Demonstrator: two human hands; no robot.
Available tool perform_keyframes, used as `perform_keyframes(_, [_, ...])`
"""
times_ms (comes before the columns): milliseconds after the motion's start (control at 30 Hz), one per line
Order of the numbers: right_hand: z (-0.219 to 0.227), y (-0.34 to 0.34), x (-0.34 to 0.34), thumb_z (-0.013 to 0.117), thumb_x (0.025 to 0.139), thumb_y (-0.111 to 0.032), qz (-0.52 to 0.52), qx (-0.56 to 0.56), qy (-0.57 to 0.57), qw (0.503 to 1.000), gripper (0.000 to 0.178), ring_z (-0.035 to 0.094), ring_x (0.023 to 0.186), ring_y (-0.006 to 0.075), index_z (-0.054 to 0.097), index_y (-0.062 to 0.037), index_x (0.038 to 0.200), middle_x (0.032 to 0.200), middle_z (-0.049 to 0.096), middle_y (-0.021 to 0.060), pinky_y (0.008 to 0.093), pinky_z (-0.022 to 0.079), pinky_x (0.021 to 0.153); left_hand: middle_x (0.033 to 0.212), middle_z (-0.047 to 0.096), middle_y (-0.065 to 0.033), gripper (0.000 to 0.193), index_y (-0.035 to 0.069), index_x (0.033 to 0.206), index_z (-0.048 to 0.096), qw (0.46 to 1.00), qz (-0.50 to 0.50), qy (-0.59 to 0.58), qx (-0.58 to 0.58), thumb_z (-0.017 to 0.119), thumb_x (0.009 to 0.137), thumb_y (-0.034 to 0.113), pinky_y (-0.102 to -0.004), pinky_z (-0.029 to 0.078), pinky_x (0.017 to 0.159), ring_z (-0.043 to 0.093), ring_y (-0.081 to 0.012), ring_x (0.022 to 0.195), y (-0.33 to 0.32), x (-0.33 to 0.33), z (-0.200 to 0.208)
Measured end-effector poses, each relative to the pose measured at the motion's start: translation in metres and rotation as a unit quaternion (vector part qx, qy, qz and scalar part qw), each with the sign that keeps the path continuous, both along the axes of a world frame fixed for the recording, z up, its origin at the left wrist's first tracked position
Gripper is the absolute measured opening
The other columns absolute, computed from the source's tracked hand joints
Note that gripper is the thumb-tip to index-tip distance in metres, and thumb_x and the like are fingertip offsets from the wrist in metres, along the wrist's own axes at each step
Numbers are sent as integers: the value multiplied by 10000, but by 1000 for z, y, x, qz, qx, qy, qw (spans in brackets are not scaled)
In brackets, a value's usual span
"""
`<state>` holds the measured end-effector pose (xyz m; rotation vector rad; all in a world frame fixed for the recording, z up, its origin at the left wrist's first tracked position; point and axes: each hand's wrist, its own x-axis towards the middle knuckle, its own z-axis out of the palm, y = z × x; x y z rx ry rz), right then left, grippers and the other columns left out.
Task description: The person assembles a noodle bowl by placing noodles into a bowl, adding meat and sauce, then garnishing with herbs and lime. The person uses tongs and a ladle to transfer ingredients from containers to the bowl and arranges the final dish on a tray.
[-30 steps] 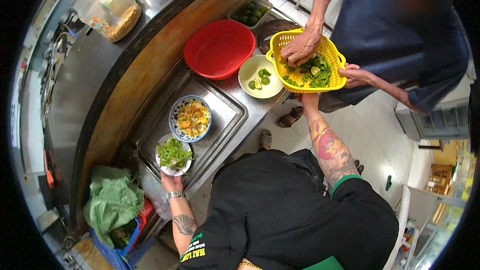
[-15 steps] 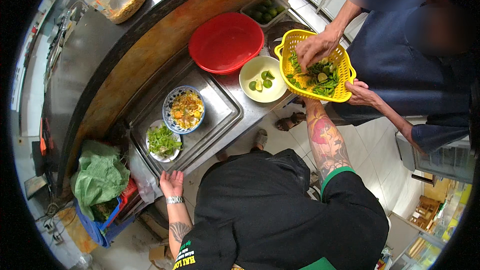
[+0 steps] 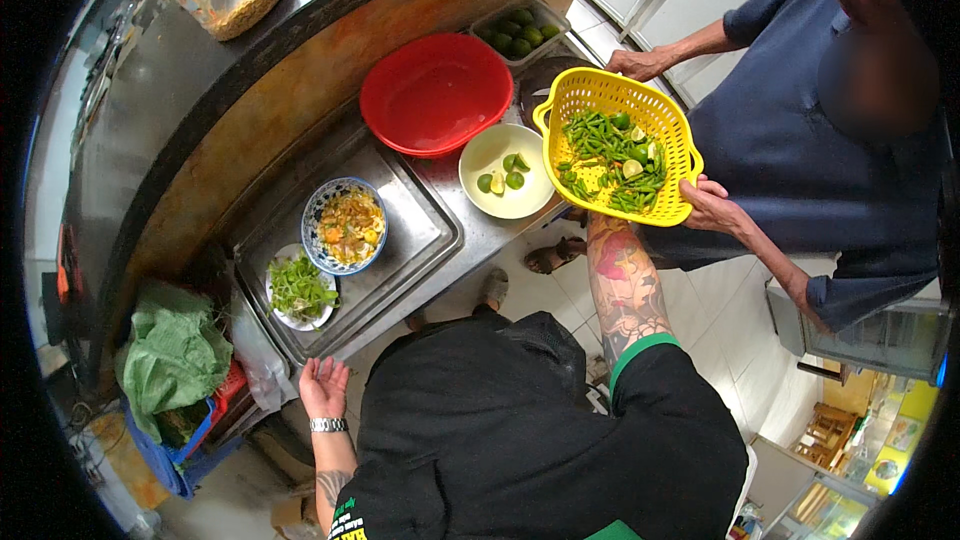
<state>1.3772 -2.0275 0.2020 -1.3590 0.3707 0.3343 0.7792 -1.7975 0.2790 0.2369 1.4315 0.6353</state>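
My left hand (image 3: 323, 387) is open, palm up with loosely curled fingers, beside the metal tray's (image 3: 420, 202) near corner. My right forearm (image 3: 625, 285) reaches under a yellow perforated basket (image 3: 612, 90), which hides my right hand and its fingers. Inside the basket lie green pods (image 3: 600, 135), perhaps chillies or beans, and whole and cut limes (image 3: 638, 153). A co-worker's hand (image 3: 710, 202) grips the basket's right side; their other hand (image 3: 643, 63) is just beyond its far rim. A cream bowl (image 3: 482, 195) with lime pieces (image 3: 515, 180) stands left of the basket.
On the tray sit a patterned bowl of food (image 3: 350, 228) and a plate of greens (image 3: 303, 287). Behind are a red basin (image 3: 435, 95) and a tub of limes (image 3: 518, 32). A green sack (image 3: 175, 355) lies at left. The co-worker (image 3: 780, 110) stands at right.
The co-worker's hand has come out of the basket to beyond its far rim. More of the pods and limes shows. The whole view has shifted a little; my left hand keeps its pose.
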Motion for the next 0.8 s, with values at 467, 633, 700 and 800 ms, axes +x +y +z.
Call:
perform_keyframes(467, [10, 22, 29, 589, 922, -160, -1, 24, 13, 1000, 142, 607, 574, 154, 573, -25, 961, 751, 626, 64, 269, 503, 476, 1244, 507, -173, 460, 46, 1293, 430, 1000, -15, 20, 7, 555, 945, 320, -472, 472, 908, 540, -362, 1061, -1, -6, 9])
perform_keyframes(633, [27, 21, 7, 602, 915, -147, 12, 11, 7, 1000, 165, 598, 564, 144, 577, 4, 975, 741, 617, 60, 259, 496, 477, 1262, 518, -177, 427, 45, 1261, 469, 999, -26, 21, 0, 549, 950, 326, -480, 478, 896, 548, -362, 1060, 4, 1, 11])
perform_keyframes(700, [41, 18, -4, 602, 914, -143, 36, 3, 7, 999, 164, 602, 584, 141, 581, 6, 980, 750, 618, 56, 255, 500, 492, 1241, 542, -181, 410, 42, 1239, 496, 998, -58, -15, -10, 549, 950, 328, -482, 493, 875, 573, -361, 1035, 5, 9, 14])
perform_keyframes(800, [65, 17, -22, 601, 914, -153, 92, 4, 4, 996, 149, 602, 630, 133, 591, -16, 973, 770, 601, 39, 259, 500, 530, 1194, 578, -184, 385, 39, 1212, 528, 990, -130, -54, -19, 543, 955, 326, -475, 520, 845, 611, -353, 991, 7, 29, 18])
